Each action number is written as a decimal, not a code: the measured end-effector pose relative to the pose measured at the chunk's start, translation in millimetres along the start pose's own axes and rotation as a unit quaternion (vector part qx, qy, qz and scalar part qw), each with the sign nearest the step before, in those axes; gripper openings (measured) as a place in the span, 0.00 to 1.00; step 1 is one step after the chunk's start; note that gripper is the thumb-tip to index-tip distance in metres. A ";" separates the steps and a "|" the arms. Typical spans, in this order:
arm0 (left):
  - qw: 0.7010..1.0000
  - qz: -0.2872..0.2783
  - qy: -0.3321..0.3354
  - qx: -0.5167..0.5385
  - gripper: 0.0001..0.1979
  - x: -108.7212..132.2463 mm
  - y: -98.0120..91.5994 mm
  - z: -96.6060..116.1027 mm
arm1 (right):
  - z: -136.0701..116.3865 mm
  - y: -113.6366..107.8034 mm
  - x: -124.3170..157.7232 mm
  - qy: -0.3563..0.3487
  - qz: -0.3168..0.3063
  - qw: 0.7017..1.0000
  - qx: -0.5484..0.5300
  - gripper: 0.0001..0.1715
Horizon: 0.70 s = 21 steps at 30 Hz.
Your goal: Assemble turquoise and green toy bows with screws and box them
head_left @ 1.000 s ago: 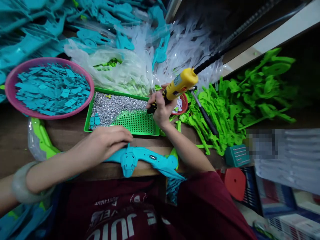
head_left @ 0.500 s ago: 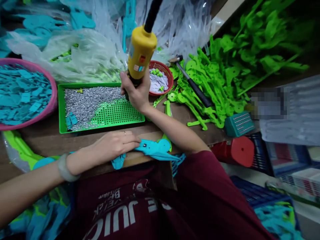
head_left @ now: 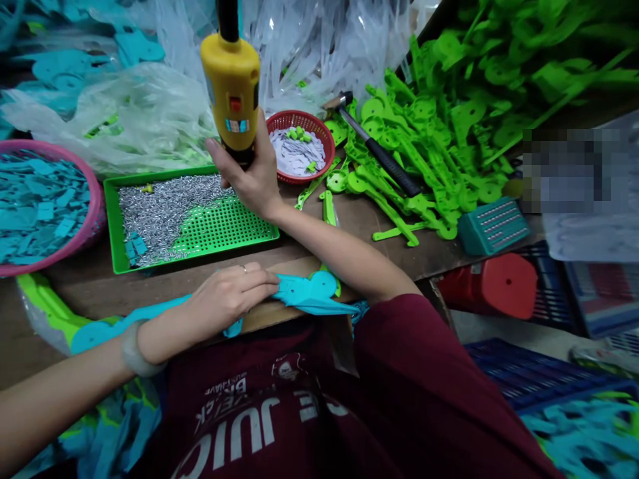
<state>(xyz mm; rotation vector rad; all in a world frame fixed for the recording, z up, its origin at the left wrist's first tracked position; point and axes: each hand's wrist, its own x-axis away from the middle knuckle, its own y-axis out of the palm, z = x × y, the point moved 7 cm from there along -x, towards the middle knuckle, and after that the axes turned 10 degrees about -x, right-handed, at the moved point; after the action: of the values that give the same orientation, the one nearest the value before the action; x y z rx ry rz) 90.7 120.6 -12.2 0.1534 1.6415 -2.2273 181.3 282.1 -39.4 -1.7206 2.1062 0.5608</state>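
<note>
A yellow power screwdriver [head_left: 230,86] stands upright in my right hand [head_left: 257,173], which is wrapped round its lower end above the green tray [head_left: 224,226] of small metal screws. Its tip is hidden behind the hand. My left hand [head_left: 234,293] lies over a blue plastic part [head_left: 309,289] at the table's front edge, fingers together and pressed on it. The part's rounded end sticks out to the right of the fingers, and a longer blue piece [head_left: 170,307] runs under the left wrist.
A pink basket [head_left: 97,213] of blue pieces stands at the left. Behind the right hand is a red basket [head_left: 327,136] of pale pieces. A hammer [head_left: 384,159] lies on piled green parts [head_left: 414,133]. A teal block [head_left: 494,226] sits at the table's right edge.
The view has shifted slightly. My right hand and the screwdriver have moved left over the tray. My left hand stays on the blue part, whose small dark hole is no longer as visible.
</note>
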 end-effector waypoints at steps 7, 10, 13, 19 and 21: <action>0.993 -0.021 -0.072 -0.092 0.13 5.7 9.0 9.7 | 1.9 -3.9 4.4 0.028 0.024 0.998 -0.053 0.24; 0.983 0.002 -0.106 -0.150 0.13 13.9 10.5 16.8 | 3.6 -5.5 6.9 0.016 0.030 0.996 -0.083 0.25; 0.973 0.032 -0.163 -0.161 0.12 24.3 9.6 15.6 | 2.1 -3.8 4.0 0.045 0.015 0.994 -0.096 0.25; 0.970 0.051 -0.236 -0.004 0.12 39.8 18.6 -0.9 | -100.3 -28.6 23.6 -0.009 0.083 0.979 -0.188 0.17; 0.962 0.060 -0.267 0.016 0.15 42.5 21.0 -5.6 | -130.8 -31.3 48.4 0.025 0.058 0.977 -0.203 0.14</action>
<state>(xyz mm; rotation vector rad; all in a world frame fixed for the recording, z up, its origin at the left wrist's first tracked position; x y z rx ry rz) 58.1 110.8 -45.6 -0.3078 1.2639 -1.9744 199.0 168.4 45.4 -1.8386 2.2550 1.0560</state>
